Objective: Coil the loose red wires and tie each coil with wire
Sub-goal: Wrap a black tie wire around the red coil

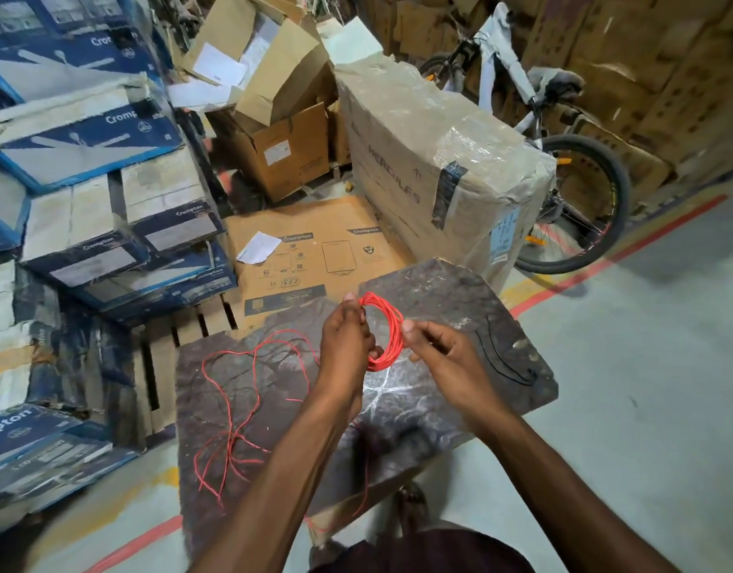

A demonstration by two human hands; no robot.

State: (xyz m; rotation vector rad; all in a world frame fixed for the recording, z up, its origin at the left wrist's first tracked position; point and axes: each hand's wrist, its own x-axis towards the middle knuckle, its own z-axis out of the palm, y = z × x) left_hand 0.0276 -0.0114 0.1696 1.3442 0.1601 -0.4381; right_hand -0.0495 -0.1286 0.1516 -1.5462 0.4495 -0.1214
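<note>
One red wire coil (383, 330) was held above the dark slab's (459, 291) middle — gripped along its left side by the closed left hand (348, 337), pinched at its right by the right hand (435, 349). Loose red wires (249, 390) were spread toward the slab's left edge — their number could not be told. Stacked boxes (87, 167) and a bicycle (563, 167) were seen beyond.

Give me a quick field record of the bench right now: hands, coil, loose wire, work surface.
left hand: fingers closed on the left side of the coil
right hand: fingers pinching the coil's right side
round coil of thin red wire: held above the slab, several loops, no tie visible
loose red wire strands: spread uncoiled on the slab's left part
dark mottled stone slab: work surface
thin black wire: lying curved near the slab's right edge
</note>
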